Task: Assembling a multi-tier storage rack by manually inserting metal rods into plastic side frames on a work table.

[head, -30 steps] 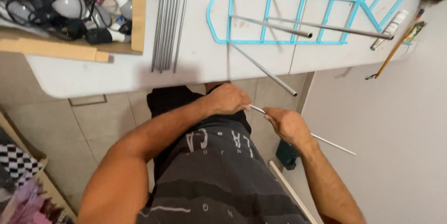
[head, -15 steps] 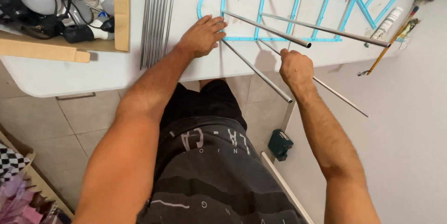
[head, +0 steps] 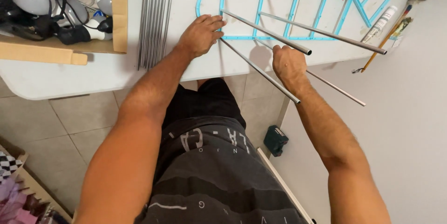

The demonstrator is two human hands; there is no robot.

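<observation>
With my left hand (head: 201, 33) flat, fingers spread on the rod (head: 259, 71) at the table (head: 107, 73) edge, and my right hand (head: 288, 63) curled around a thinner rod (head: 335, 88) beside it, I'd press evenly so neither rolls off.

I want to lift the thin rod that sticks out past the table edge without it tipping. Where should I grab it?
Probably near the table edge, about mid-length on the thin rod, coming from above with fingers wrapped around it. It lies slanted, one end by the left hand on the white table, the other overhanging the floor.
</observation>
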